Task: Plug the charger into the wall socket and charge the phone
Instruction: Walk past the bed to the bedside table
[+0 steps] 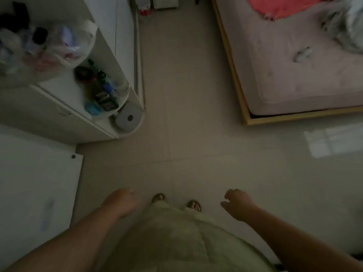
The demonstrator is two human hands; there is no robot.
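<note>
Fingers [228, 195] curled, empty; clutter-filled bag [64, 46]

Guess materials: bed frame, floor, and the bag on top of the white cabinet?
Bed frame: looks like light wood or wood veneer, pale yellow-tan, matte; grain too blurred to confirm.
Floor: probably glazed ceramic or stone tile; grout lines show and it mirrors a bright window patch.
Bag: thin translucent plastic film, crinkled, contents showing through.

Open floor [186, 95] between shelf [110, 107] and bed [275, 85]
</note>
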